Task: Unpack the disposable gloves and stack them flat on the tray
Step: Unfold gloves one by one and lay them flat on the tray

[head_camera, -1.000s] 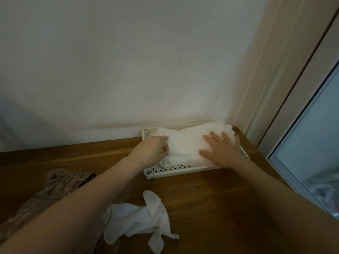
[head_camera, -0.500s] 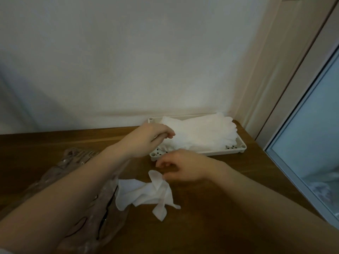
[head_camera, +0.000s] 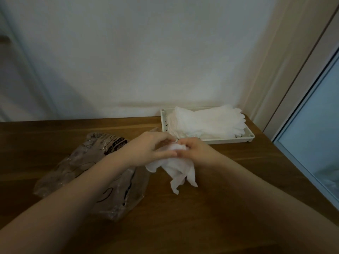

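Note:
A crumpled white disposable glove (head_camera: 178, 169) hangs just above the wooden table (head_camera: 229, 180), held at its top by both hands. My left hand (head_camera: 146, 149) pinches it from the left and my right hand (head_camera: 197, 150) grips it from the right, fingertips meeting. Behind them, a white perforated tray (head_camera: 236, 141) stands against the wall with a flat stack of white gloves (head_camera: 207, 123) on it, fingers pointing right. The clear plastic glove bag (head_camera: 91, 169) with black print lies on the table at the left, partly under my left forearm.
A white wall runs along the table's far edge. The table's right edge meets a door frame and a glass pane (head_camera: 315, 125).
Both hands left the stack on the tray and came back toward me. They picked up the loose glove that lay on the table and now hold it together.

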A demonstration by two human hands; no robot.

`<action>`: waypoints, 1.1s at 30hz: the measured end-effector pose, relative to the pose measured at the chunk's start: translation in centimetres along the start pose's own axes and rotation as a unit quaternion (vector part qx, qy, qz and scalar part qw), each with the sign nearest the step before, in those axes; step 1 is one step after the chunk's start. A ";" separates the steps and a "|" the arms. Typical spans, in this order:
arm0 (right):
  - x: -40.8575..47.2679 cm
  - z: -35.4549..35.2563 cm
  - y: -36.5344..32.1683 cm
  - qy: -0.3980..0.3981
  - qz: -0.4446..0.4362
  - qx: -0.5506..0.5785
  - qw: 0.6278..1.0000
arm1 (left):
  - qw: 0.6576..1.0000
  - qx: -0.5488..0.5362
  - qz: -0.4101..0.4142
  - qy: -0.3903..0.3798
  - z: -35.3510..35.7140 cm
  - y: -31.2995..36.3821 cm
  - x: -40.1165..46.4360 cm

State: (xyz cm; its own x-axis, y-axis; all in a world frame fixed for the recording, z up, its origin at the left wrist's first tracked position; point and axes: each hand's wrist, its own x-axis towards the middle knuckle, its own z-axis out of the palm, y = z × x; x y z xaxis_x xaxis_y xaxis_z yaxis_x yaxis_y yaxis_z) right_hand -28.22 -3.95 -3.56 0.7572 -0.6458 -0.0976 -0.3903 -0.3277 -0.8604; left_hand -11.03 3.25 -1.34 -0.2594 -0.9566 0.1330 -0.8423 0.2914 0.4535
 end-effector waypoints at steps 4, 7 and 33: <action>-1.1 -1.4 -1.5 -0.007 0.013 0.183 0.983 | 0.998 -0.060 -0.013 0.008 0.1 0.7 -0.8; -1.4 -1.8 -2.1 0.006 0.014 0.265 0.964 | 0.986 -0.154 -0.021 0.055 -0.2 1.2 -1.1; -3.5 -4.7 -0.3 0.215 0.022 0.008 0.976 | 0.811 -0.523 -0.240 0.101 -2.4 4.1 1.9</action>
State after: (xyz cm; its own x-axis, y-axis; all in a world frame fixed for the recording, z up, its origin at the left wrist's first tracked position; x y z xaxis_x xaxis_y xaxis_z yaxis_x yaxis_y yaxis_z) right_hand -33.24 -4.82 -0.59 0.4490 -0.8897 0.0819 -0.4065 -0.2851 -0.8681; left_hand -13.86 2.60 2.87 0.1506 -0.9709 -0.1861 0.0666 -0.1779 0.9818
